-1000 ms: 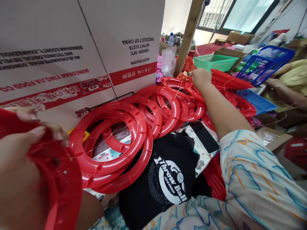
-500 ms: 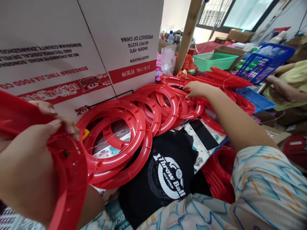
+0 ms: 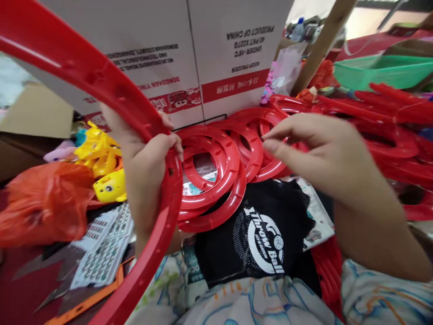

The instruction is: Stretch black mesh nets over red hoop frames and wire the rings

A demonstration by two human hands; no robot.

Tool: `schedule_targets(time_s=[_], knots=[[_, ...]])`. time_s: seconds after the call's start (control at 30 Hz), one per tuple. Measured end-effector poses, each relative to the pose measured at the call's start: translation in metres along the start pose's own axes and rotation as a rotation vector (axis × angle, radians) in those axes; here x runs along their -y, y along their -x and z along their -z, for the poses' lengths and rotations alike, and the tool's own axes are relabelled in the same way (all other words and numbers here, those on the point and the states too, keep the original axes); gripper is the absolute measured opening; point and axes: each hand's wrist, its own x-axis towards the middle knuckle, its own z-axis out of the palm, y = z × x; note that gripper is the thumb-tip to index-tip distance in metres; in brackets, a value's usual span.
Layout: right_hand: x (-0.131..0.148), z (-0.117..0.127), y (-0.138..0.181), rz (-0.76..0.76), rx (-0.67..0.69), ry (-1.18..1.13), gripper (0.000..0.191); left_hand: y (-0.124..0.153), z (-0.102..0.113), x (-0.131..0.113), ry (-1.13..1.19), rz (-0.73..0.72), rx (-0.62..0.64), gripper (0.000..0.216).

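Note:
A large red plastic ring [image 3: 149,266] stands raised on the left, close to the camera. My left hand [image 3: 149,162] grips its rim, fingers wrapped over the edge. My right hand [image 3: 324,149] is lifted over the pile, thumb and forefinger drawn together in a pinch. Anything between those fingertips is too small or blurred to make out. Several overlapping red rings [image 3: 233,167] lie between and behind the hands. In front of them is a black cloth [image 3: 216,253] with white "Throw Ball" print.
A white printed carton [image 3: 237,18] stands behind the rings. To the left lie yellow toy parts [image 3: 110,186], an orange plastic bag [image 3: 43,203], small-parts sheets [image 3: 104,253] and orange-handled scissors [image 3: 84,307]. More red rings [image 3: 389,144] and a green basket [image 3: 382,72] sit right.
The view has swung left. My right hand has come back from the far rings toward me, fingers pinched. My left hand still holds the ring, now more upright.

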Motion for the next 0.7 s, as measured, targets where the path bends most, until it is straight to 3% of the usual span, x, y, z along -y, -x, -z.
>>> schedule_targets(time_s=[0.1, 0.2, 0.3, 0.37, 0.43, 0.6, 0.7], knots=[[0.027, -0.046, 0.006, 0.139, 0.112, -0.288, 0.028, 0.0, -0.006, 0.004, 0.018, -0.104, 0.056, 0.078], [0.035, -0.091, 0.0, 0.043, 0.354, -0.603, 0.028, 0.003, -0.012, 0.002, 0.051, -0.132, 0.079, 0.071], [0.033, -0.113, -0.003, -0.07, 0.487, -0.777, 0.015, 0.005, -0.014, -0.004, 0.061, -0.081, 0.046, 0.065], [0.031, -0.111, -0.002, -0.087, 0.471, -0.784, 0.019, 0.005, -0.013, -0.007, 0.082, -0.041, 0.035, 0.06], [0.029, -0.1, -0.001, -0.003, 0.394, -0.693, 0.021, 0.005, -0.011, -0.007, 0.087, -0.012, 0.039, 0.051], [0.029, -0.064, 0.0, 0.512, 0.133, -0.182, 0.024, 0.012, -0.012, 0.002, 0.002, 0.198, 0.138, 0.015], [0.028, -0.06, 0.003, 0.702, 0.124, -0.119, 0.027, 0.025, -0.017, 0.006, -0.109, 0.307, 0.155, 0.022]])
